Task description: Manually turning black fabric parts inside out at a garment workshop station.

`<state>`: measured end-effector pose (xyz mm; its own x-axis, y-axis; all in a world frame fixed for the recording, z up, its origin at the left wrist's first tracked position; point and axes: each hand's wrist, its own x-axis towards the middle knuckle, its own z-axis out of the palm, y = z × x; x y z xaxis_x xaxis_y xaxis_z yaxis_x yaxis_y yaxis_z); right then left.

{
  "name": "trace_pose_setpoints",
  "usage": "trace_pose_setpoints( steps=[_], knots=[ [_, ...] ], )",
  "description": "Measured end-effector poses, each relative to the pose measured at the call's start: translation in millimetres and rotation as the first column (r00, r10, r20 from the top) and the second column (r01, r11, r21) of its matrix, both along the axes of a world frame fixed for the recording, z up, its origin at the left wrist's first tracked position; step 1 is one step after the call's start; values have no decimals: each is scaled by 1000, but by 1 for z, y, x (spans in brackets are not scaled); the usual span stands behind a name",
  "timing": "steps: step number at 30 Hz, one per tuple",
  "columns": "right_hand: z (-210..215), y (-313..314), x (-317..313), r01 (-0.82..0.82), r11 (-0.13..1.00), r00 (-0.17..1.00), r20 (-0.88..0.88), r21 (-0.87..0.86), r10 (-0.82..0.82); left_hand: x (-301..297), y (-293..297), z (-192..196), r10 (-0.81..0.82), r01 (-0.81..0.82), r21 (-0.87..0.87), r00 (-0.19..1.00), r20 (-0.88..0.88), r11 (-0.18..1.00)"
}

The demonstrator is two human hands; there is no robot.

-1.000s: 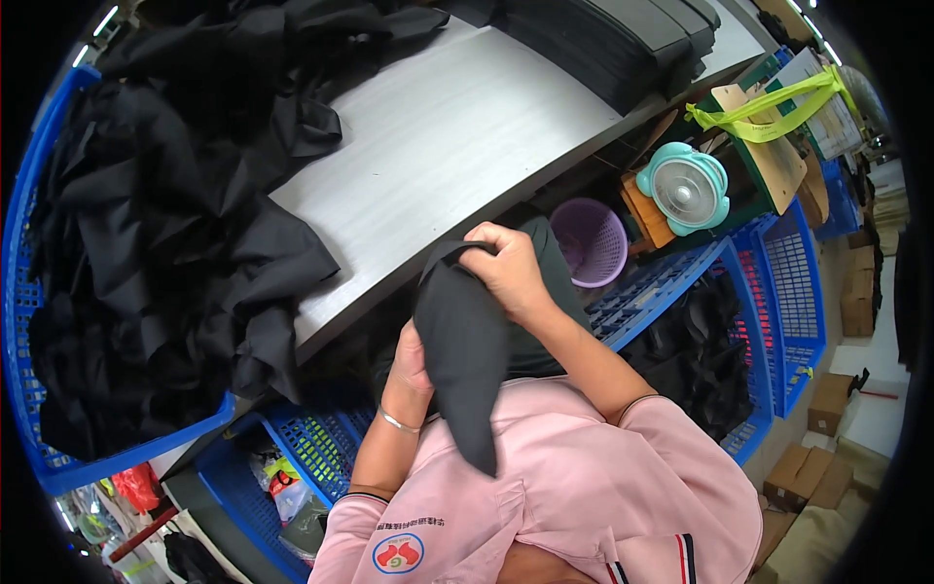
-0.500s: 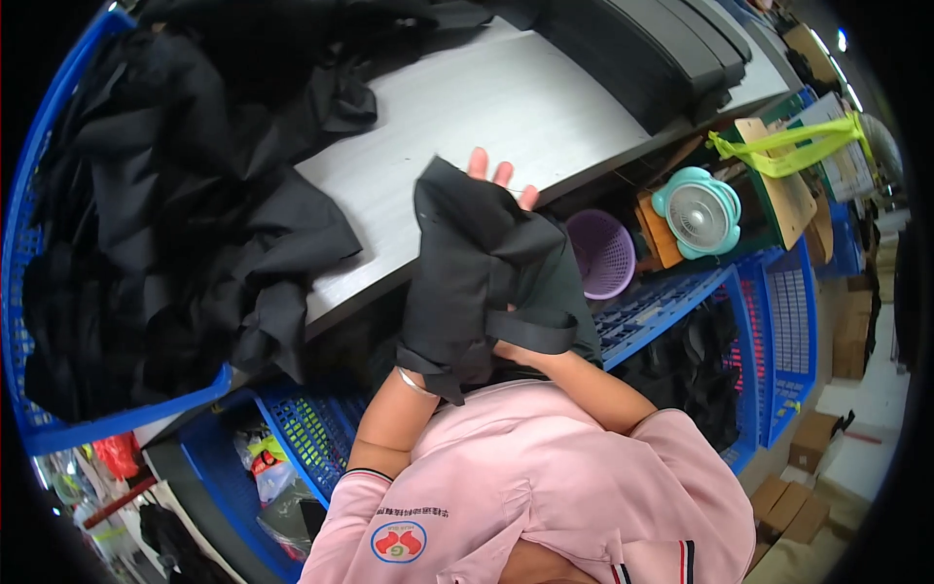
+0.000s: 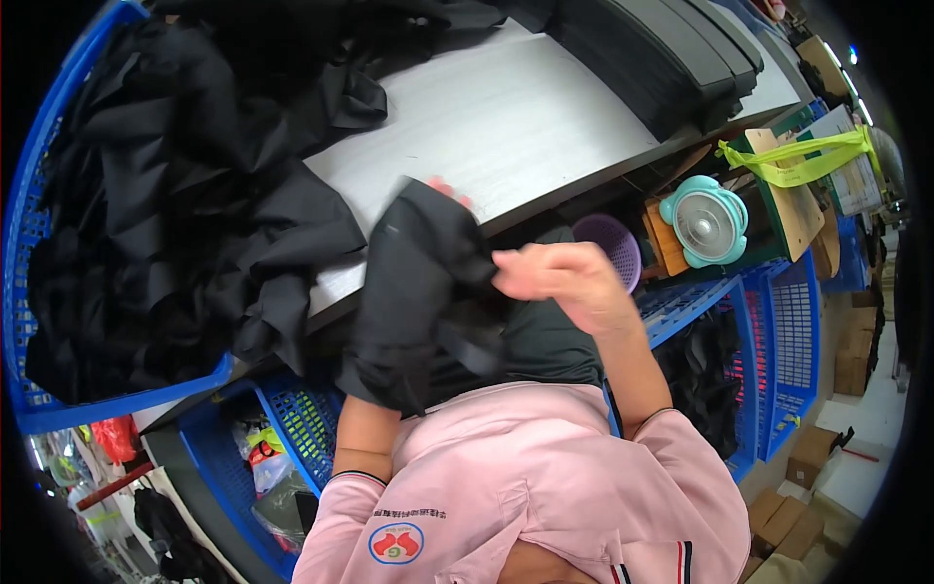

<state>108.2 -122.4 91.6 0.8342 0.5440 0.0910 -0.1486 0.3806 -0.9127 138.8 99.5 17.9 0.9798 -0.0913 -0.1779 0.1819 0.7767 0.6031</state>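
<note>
A black cloth piece, sleeve-like and partly blurred, is pulled over my left hand and wrist. Only the fingertips of my left hand show past its far edge, stretched out and slightly smeared; the palm is hidden inside. My right hand is raised at the cloth's right side, thumb and fingers pinched together at its edge. A blurred dark strap hangs from the near part of the cloth, above my lap. Left of it, a large heap of black cloth pieces spills out of a blue basket onto the table.
The white table carries a stack of black folded pieces at the far right. Beside it stand a purple basket and a turquoise fan. Blue crates with black cloth sit at the right; another blue crate is at lower left.
My right hand has come up from the cloth's near end to its right edge. The cloth on my left hand has shifted left, and less of the left fingers shows.
</note>
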Motion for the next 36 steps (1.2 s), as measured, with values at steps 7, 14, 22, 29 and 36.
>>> trace_pose_setpoints(
  steps=[7, 14, 22, 29, 36],
  knots=[
    [43, -9, 19, 395, 854, 859, 466, -340, -212, 2, 23, 23, 117, -121, -47, 990, -82, 992],
    [-8, 35, 30, 343, 765, 829, 558, -545, 26, 1, 6, 17, -81, 56, 233, 992, 99, 971],
    [24, 22, 45, 66, 971, 986, 166, -231, -28, -15, 16, 33, -126, -93, 538, 925, 357, 838],
    [15, 23, 94, 560, 813, 828, 119, -156, -548, -51, -22, 14, -93, -53, 367, 926, 367, 929],
    [4, 16, 48, 589, 714, 770, 531, -378, -354, -63, 10, -3, -49, -28, 198, 927, 372, 980]
  ],
)
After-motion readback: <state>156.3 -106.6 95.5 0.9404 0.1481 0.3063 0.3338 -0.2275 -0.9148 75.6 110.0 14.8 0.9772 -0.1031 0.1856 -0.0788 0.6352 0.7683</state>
